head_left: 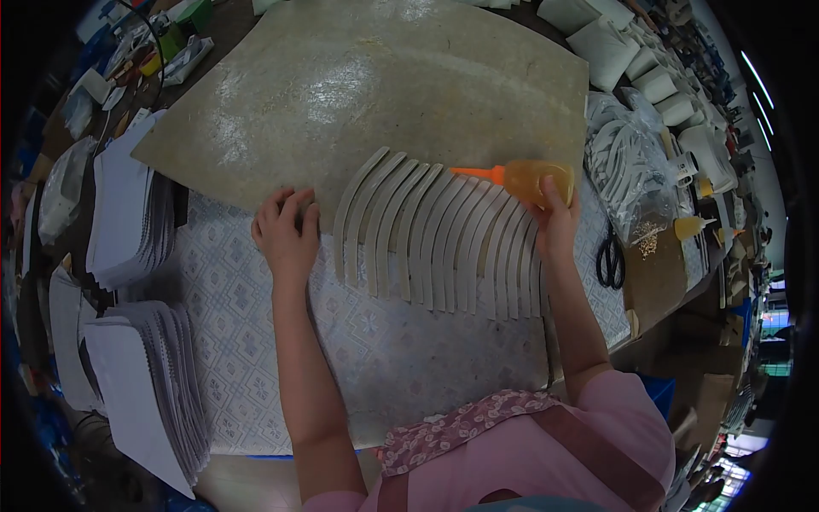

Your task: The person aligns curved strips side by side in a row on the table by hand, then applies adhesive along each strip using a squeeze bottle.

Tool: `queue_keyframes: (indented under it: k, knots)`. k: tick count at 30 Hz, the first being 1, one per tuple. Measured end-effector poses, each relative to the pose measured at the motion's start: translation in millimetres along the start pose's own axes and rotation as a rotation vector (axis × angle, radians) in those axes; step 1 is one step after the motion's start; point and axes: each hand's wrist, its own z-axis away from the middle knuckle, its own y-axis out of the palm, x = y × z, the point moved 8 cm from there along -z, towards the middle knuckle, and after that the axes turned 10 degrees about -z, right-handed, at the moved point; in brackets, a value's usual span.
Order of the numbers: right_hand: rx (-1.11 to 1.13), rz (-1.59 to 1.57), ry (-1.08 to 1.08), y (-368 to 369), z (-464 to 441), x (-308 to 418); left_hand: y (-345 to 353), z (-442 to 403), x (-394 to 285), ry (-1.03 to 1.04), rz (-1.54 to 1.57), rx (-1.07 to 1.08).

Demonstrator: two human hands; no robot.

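Observation:
Several curved grey-white strips [422, 226] lie side by side in a row across the table in front of me. My right hand [556, 218] is wrapped round a squeeze bottle [522, 179] of amber liquid, held sideways over the right part of the row. Its long orange nozzle [475, 173] points left, above the strips' upper ends. To the left of the row, my left hand [288, 224] rests on the edge of the brownish sheet, fingers slightly curled and apart. It holds nothing that I can see.
A large brownish sheet [341, 94] covers the table's far part; patterned cloth [235, 341] lies nearer. Stacks of white pieces [136, 367] stand at left. At right are black-handled scissors [610, 260], a clear plastic bag [627, 162] of pale strips and another small bottle [689, 227].

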Motion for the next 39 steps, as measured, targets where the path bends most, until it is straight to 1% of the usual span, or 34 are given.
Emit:
queue_keyframes:
  k: [4,10,13,16,22,31,34,37,39]
  knots:
    - [0.025,0.012,0.066,6.4,3.5,-1.9,-0.5,0.1,0.2,0.0,0.009,-0.004]
    - [0.165,0.024,0.199,23.3,19.8,-10.2,-0.1,0.5,-0.4,0.003,-0.02,0.012]
    - [0.241,0.032,0.303,21.7,22.2,-22.7,0.2,0.3,-0.1,0.003,-0.017,0.014]
    - [0.281,0.061,0.359,29.4,34.1,-21.0,0.8,0.5,0.7,0.008,-0.019,0.009]
    - [0.396,0.099,0.435,34.8,50.4,-23.8,-0.7,0.2,-0.6,0.005,0.007,-0.008]
    - [0.486,0.166,0.52,35.7,65.9,-22.9,-0.6,0.5,0.1,0.009,0.008,-0.008]
    - [0.548,0.207,0.54,29.5,68.6,-29.0,0.3,0.6,0.5,0.008,0.009,-0.006]
    - [0.522,0.005,0.713,32.7,85.4,-26.9,0.4,0.2,0.6,0.007,0.01,-0.002]
    - [0.4,-0.178,0.718,27.9,78.6,-23.5,-0.6,0.1,-0.4,0.003,0.012,0.0]
